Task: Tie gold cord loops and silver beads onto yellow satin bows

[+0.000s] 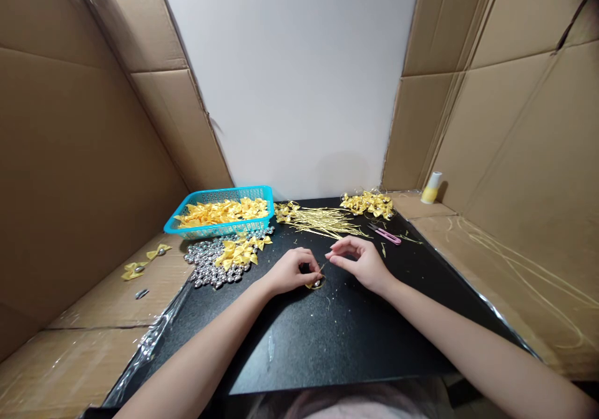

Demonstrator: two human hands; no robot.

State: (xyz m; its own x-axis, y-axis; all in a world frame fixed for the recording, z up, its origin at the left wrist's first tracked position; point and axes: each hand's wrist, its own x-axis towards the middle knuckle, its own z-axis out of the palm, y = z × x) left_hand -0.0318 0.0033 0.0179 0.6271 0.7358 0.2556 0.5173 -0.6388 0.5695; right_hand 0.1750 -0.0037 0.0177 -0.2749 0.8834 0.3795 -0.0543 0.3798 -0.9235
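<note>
My left hand [296, 272] is closed, thumb and fingertips pinching a small yellow bow with a silver bead [317, 284] just over the black tabletop. Thin gold cord loops around the bead, and a short end sticks up beside my fingertips. The fingers cover most of the bow. Just to the right, my right hand [359, 262] is curved with a gap between thumb and fingers, its tips close to the cord end. I see nothing held in it. Behind both hands lies a spread of cut gold cords [322, 219].
A blue basket [269, 210] of yellow bows stands back left, with silver beads [213, 263] and loose bows [238, 252] before it. Beaded bows [369, 204] and pink thread snips [388, 236] lie back right. A thread cone [431, 188] stands on cardboard. Cardboard walls flank both sides.
</note>
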